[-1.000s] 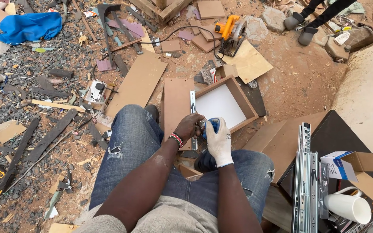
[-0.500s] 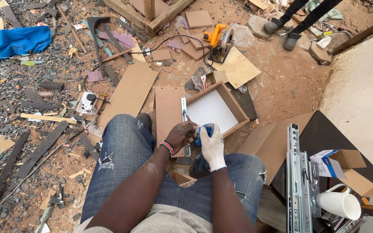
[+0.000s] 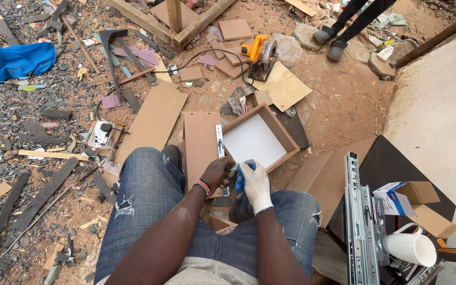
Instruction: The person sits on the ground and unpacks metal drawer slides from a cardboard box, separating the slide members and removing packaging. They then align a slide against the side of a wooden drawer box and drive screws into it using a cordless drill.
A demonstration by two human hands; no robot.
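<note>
I sit on the ground in jeans, both hands meeting above my knees. My left hand (image 3: 218, 172) is bare, with a beaded wristband, and its fingers pinch small dark metal pieces. My right hand (image 3: 254, 182) wears a white glove with blue fingertips and closes on the same small pieces; what they are is too small to tell. Just beyond my hands lies a brown board (image 3: 200, 142) with a metal drawer slide (image 3: 220, 141) along its edge, next to a shallow wooden drawer box (image 3: 286, 138) with a white bottom.
An orange circular saw (image 3: 259, 55) with its cord lies further out among board offcuts. Metal drawer slides (image 3: 359, 221), an open cardboard box (image 3: 412, 203) and a white mug (image 3: 411, 248) rest on a dark panel at right. Another person's feet (image 3: 329, 42) stand top right. A blue cloth (image 3: 14, 60) lies at left.
The view has shifted slightly, so the scene sits lower in frame. My hands stay together over my knees, still working the small pieces.
</note>
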